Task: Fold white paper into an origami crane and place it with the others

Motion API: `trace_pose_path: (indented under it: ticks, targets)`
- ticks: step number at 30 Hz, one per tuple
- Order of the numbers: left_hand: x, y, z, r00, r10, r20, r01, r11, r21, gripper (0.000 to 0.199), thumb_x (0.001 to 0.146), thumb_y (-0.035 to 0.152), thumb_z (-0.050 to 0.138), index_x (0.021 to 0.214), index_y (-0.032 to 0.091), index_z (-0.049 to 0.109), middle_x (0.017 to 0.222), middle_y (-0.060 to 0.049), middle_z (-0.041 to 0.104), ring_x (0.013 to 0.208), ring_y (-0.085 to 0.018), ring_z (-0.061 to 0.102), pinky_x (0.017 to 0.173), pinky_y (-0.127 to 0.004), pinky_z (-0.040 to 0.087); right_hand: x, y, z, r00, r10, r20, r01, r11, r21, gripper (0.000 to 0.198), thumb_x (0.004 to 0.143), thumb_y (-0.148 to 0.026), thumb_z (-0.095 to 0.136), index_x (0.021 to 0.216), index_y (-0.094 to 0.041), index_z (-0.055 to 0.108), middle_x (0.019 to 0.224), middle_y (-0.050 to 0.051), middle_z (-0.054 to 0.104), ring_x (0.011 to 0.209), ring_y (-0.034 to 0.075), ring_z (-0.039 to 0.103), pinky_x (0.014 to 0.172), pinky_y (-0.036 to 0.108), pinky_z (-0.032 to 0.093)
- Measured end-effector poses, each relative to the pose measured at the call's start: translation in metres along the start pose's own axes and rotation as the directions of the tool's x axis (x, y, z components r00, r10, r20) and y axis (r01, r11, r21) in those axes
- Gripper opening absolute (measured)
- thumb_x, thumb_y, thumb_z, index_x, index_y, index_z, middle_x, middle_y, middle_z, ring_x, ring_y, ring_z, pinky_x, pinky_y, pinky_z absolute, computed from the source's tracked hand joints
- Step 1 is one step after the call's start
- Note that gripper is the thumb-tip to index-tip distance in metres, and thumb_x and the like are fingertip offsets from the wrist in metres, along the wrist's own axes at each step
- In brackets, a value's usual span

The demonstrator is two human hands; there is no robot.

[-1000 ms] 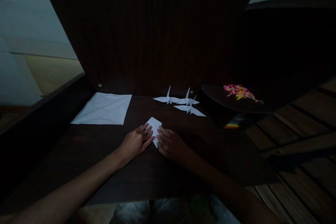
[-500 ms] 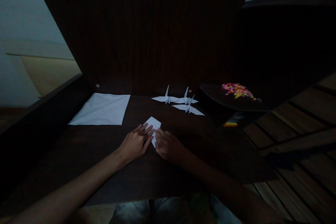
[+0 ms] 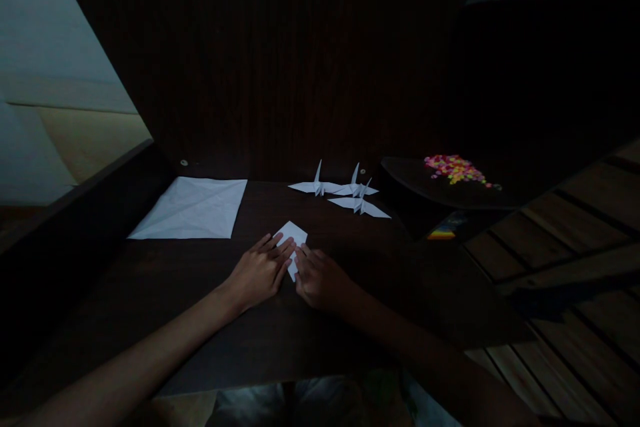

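A small piece of white paper folded into a kite shape (image 3: pixel 293 232) lies on the dark wooden tabletop, its pointed end towards me. My left hand (image 3: pixel 257 272) rests on its left side, fingers stretched out and spread over the paper. On the right edge, my right hand (image 3: pixel 320 277) has its fingers bent and pressed together on the paper; the fingertips partly cover it. Three white origami cranes stand behind: a left crane (image 3: pixel 318 188), a crane beside it (image 3: pixel 354 189) and a nearer one (image 3: pixel 360 204).
Far left lies a creased square sheet of white paper (image 3: pixel 193 208). A heap of small pink, red and yellow pieces (image 3: pixel 457 169) sits on a dark rounded shelf (image 3: pixel 425 190) at right. The tabletop (image 3: pixel 225 360) meets a tall dark back panel (image 3: pixel 280 67) and a raised left side (image 3: pixel 80 203).
Both hands stay on the folded paper with hardly any movement. The whole view has shifted very slightly; the cranes and the sheet lie as before.
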State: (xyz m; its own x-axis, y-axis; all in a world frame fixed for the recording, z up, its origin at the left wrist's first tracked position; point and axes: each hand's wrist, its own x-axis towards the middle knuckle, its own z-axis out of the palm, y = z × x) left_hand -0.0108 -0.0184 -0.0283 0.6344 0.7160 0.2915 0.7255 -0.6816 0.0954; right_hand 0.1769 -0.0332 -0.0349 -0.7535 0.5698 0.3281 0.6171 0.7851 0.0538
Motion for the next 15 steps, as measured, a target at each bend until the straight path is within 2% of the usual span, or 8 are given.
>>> trace_pose_path:
  ticks: [6, 11, 15]
  targets:
    - [0.0006, -0.0032, 0.0027, 0.996, 0.087, -0.004, -0.087, 0.996, -0.023, 0.042, 0.097, 0.025, 0.031, 0.132, 0.012, 0.05, 0.139, -0.012, 0.05, 0.131, -0.021, 0.043, 0.111, -0.039, 0.037, 0.0005, 0.0036, -0.0004, 0.997, -0.059, -0.042, 0.058, 0.998, -0.025, 0.027, 0.09, -0.018, 0.045, 0.098, -0.004, 0.066, 0.105, 0.021, 0.067, 0.11, 0.028, 0.06, 0.087, 0.04, 0.05]
    - [0.0022, -0.0026, -0.0019, 0.996, 0.084, 0.028, -0.082, 0.994, -0.067, 0.043, 0.098, 0.026, 0.029, 0.131, 0.007, 0.05, 0.14, -0.016, 0.047, 0.131, -0.022, 0.042, 0.111, -0.036, 0.036, 0.0003, 0.0054, -0.0031, 0.993, -0.105, -0.051, 0.102, 0.993, -0.054, 0.029, 0.09, -0.018, 0.042, 0.098, -0.005, 0.067, 0.1, 0.017, 0.07, 0.106, 0.026, 0.062, 0.085, 0.035, 0.052]
    - [0.0025, -0.0023, -0.0035, 0.995, 0.087, 0.052, -0.085, 0.995, -0.048, 0.044, 0.098, 0.027, 0.029, 0.133, 0.007, 0.048, 0.141, -0.015, 0.045, 0.133, -0.022, 0.04, 0.112, -0.036, 0.035, -0.0026, 0.0098, -0.003, 0.993, -0.109, -0.043, 0.108, 0.994, -0.023, 0.028, 0.09, -0.019, 0.044, 0.104, -0.006, 0.065, 0.105, 0.016, 0.069, 0.107, 0.025, 0.062, 0.088, 0.035, 0.051]
